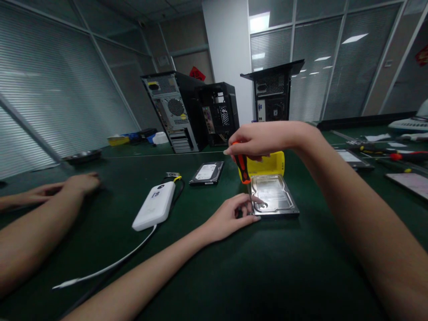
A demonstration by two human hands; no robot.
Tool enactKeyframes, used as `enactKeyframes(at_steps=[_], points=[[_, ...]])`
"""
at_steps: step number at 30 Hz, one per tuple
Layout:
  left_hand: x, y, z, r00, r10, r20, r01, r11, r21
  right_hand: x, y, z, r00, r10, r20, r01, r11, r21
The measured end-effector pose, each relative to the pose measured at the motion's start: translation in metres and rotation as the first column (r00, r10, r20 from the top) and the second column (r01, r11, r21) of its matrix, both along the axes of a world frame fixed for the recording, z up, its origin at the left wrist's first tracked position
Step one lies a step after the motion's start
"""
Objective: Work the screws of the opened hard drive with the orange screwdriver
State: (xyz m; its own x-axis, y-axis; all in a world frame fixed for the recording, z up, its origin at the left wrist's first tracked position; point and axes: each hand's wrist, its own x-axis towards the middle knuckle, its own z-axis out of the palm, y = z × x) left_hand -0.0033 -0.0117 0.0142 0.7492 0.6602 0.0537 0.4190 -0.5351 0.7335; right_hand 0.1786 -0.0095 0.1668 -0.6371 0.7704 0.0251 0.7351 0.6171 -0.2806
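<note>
My right hand (250,141) is closed around the orange and black handle of a screwdriver (242,167), held upright. Its shaft points down to the left edge of a silver hard drive (274,194) that lies flat on the green table (200,276). From the left, my left hand (236,214) steadies the drive, forefinger stretched over its top and thumb at its front edge. Behind the drive stands a yellow case (267,164). The exact spot the screwdriver tip touches is too small to tell.
A second hard drive (207,173) and a white power bank (155,205) with a cable lie to the left. Another person's arms (50,209) rest at far left. Computer towers (180,111) stand behind; tools (413,156) lie at right.
</note>
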Motion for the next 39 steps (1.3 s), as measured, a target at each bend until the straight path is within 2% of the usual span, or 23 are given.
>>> enactKeyframes(at_steps=[24,39], points=[[-0.0005,0.0003,-0.0011,1.000,0.001,0.006,-0.001,1.000,0.005,-0.0005,-0.0056,0.0035,0.999,0.046,-0.006,-0.047,0.998,-0.040],[-0.0001,-0.0007,0.0016,1.000,0.009,-0.012,-0.009,1.000,0.008,0.0002,-0.0030,0.0013,0.995,0.070,-0.067,-0.073,0.996,-0.044]])
